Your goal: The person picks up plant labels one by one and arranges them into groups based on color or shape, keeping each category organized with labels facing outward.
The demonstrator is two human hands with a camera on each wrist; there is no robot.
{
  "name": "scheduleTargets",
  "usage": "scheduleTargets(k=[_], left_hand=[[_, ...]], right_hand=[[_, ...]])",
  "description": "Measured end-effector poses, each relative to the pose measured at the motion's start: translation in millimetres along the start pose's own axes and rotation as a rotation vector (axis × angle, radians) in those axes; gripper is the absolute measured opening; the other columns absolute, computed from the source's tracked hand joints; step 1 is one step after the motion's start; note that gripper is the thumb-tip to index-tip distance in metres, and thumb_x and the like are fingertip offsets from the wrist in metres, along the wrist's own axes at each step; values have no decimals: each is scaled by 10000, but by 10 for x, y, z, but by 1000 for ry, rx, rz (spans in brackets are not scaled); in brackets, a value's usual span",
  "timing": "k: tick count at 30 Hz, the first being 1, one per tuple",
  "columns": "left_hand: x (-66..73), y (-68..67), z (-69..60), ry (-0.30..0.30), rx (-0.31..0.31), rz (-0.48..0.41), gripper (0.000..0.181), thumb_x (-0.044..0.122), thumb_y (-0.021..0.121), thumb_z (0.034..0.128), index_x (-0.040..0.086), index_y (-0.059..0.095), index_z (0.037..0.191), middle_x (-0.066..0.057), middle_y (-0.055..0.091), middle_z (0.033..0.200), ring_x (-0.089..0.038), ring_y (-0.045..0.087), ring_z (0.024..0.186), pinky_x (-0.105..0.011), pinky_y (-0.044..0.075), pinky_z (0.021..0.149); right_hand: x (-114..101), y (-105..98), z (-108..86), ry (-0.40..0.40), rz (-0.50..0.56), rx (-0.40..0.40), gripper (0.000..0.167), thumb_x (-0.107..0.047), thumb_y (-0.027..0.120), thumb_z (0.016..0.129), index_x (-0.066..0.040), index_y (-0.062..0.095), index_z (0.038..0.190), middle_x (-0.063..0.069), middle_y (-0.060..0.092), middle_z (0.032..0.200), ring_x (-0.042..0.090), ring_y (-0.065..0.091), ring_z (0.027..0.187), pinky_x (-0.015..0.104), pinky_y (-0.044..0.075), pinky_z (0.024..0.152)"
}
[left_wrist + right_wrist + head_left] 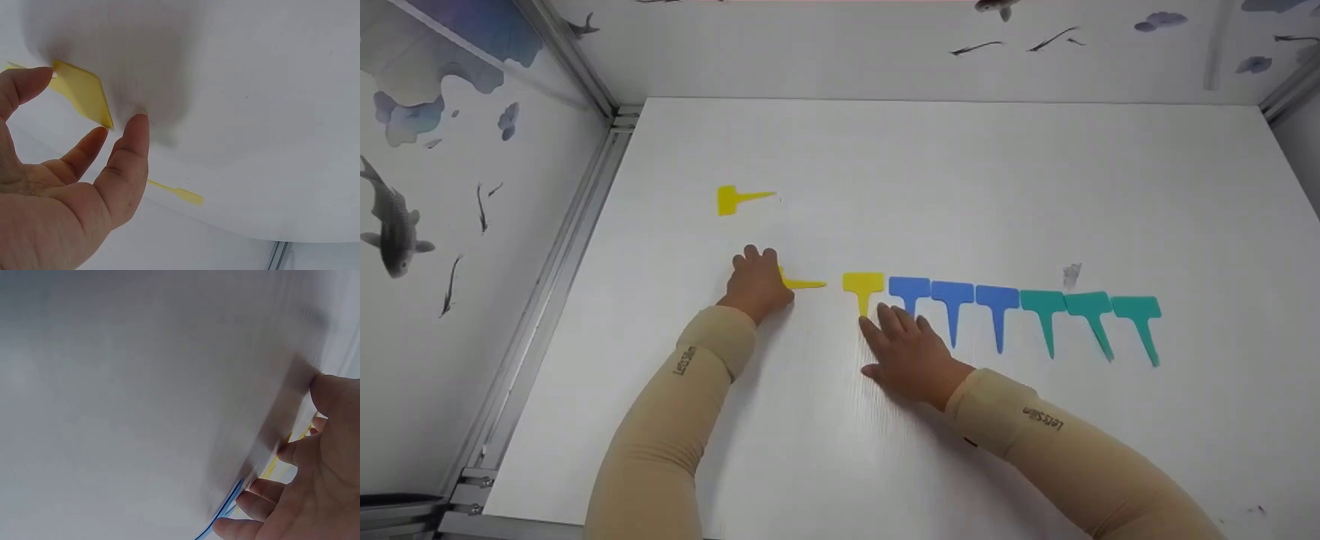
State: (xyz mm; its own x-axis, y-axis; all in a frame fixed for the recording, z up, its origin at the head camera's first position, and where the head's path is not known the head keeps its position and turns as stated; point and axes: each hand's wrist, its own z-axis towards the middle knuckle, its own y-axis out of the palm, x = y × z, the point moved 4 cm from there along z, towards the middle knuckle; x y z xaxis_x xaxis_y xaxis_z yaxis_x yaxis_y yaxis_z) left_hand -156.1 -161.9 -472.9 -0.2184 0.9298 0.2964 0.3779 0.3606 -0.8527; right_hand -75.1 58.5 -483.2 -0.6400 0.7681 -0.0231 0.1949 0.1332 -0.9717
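My left hand (759, 283) pinches the head of a yellow T-shaped plant label (84, 93) by its edges, between thumb and a finger; its stem points right in the head view. My right hand (911, 358) lies palm down with spread fingers, the fingertips by the stem of an upright yellow plant label (862, 283) and over the lower stem of a blue plant label (909, 286). To the right the row continues with two more blue labels (952, 292) and three teal labels (1043, 301), heads side by side.
Another yellow plant label (727, 200) lies sideways farther back on the white table (960, 180). A grey smudge (1072, 275) marks the surface above the teal labels. White panels with fish prints (396, 225) and metal rails (592, 187) border the table.
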Motion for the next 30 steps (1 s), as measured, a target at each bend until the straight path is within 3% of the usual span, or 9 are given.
scheduleTargets(k=[13, 30], left_hand=[[53, -25, -26, -33, -23, 14, 585, 86, 610, 861, -32, 387, 1389, -246, 332, 1342, -367, 362, 1175, -453, 413, 1004], [32, 3, -56, 62, 25, 34, 597, 43, 594, 845, -30, 367, 1393, -235, 361, 1274, -332, 363, 1115, -427, 422, 979]], right_hand=[[3, -5, 3, 12, -5, -24, 706, -502, 536, 939, -118, 333, 1495, 192, 321, 1504, 360, 359, 1360, 532, 381, 1047], [0, -4, -16, 11, 3, -40, 691, -489, 509, 956, -108, 311, 1498, 195, 298, 1517, 356, 337, 1373, 528, 359, 1065]])
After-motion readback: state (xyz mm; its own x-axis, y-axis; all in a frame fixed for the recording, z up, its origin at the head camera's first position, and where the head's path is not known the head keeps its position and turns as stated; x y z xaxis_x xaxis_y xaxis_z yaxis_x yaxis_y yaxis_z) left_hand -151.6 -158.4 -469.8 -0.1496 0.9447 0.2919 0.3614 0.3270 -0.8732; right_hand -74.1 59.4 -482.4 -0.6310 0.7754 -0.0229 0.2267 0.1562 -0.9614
